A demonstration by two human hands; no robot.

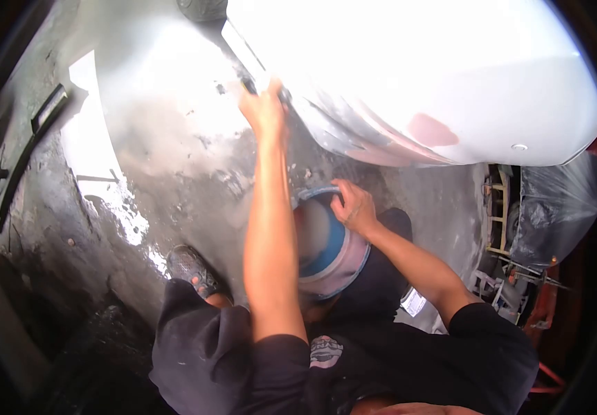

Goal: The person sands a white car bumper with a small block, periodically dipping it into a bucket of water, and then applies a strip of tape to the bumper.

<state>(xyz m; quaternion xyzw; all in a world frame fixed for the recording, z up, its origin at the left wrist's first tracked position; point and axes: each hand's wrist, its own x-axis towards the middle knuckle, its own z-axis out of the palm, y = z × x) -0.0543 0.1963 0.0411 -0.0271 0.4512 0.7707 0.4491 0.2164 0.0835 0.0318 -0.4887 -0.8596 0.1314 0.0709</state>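
My left hand point(265, 114) reaches forward, closed, beside the edge of a white car body panel point(395, 83). A small dark object shows at its fingers, too blurred to name. The panel has a pinkish patch and dull grey, sanded-looking areas along its lower edge. My right hand point(357, 207) grips the rim of a bucket point(343, 273), blue inside and greyish outside, with its fingers over the edge. The bucket is between my legs, its mouth turned toward the left; my left forearm hides part of it.
The stained concrete floor point(174, 159) has bright white patches. A curved dark strip point(18, 166) lies at the left. To the right are a plastic-covered object point(558, 207) and frame parts point(498, 207). My sandalled foot point(198, 270) stands at lower left.
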